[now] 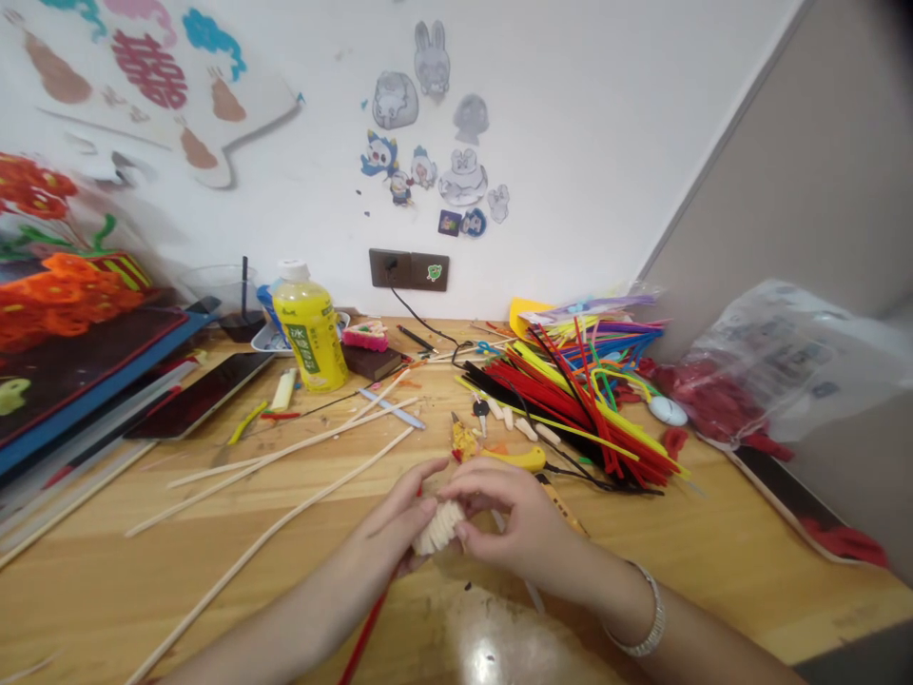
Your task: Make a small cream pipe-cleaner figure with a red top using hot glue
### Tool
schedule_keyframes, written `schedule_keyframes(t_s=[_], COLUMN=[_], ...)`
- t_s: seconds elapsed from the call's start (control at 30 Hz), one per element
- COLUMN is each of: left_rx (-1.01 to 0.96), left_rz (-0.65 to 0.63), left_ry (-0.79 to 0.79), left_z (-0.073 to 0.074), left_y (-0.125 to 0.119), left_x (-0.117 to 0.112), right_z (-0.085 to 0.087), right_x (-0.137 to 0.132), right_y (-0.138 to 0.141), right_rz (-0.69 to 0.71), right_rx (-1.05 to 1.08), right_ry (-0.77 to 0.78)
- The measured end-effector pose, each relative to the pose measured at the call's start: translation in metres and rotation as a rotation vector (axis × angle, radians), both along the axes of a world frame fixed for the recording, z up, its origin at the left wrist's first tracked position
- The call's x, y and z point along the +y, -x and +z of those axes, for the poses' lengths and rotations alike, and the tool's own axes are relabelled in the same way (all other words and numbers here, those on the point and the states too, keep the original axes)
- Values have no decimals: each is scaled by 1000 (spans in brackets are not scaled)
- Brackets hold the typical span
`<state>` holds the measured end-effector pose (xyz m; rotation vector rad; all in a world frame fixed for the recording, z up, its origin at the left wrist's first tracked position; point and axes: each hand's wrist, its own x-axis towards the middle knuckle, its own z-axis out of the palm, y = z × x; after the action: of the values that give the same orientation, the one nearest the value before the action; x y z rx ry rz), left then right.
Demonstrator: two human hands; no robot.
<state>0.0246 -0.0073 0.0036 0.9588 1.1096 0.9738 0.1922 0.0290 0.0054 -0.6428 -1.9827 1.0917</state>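
Just above the front of the table, my left hand (399, 518) grips a small cream-coloured coiled piece (438, 529), ridged like a wound chenille stem. The fingertips of my right hand (510, 514) pinch its right side; a bracelet circles that wrist. A red strip (367, 633) hangs below my left hand, and its upper end is hidden by the fingers. Behind my hands lies a yellow glue gun (524, 459). Several short cream pieces (526, 429) are strewn past it. Long cream stems (285, 518) stretch over the table left of my hands.
A bundle of red, black and yellow chenille stems (571, 409) is heaped at the right. A yellow drink bottle (312, 328) stands at the back left near a dark tablet (203, 395). Orange flowers (64, 295) fill the left edge. A plastic bag (791, 352) sits far right.
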Motion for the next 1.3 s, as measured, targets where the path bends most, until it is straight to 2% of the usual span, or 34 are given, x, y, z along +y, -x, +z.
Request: schedule_keyframes(t_s=[0.2,0.3,0.53,0.93,1.07,1.3], left_rx=[617,760,783,776,823,875], left_rz=[-154,-176,-138,-124,-114,-81], left_ry=[-473,-568,-613,-624,-592,-530], left_z=[14,10,2,3,2,3], left_y=[4,3,0,3,2,-1], left_x=[-1,1,6,7,5,4], right_z=[-4,-7,-12,-11,-11,-12], right_x=[4,6,9,9,9,6], right_y=[-4,-5,-4,-4,-4,-2], right_rz=[-129,-157,-160,-140,-146,-133], right_rx=[58,83,74,108,143,171], right_ry=[-69,-61,-29,-86,-101,-39])
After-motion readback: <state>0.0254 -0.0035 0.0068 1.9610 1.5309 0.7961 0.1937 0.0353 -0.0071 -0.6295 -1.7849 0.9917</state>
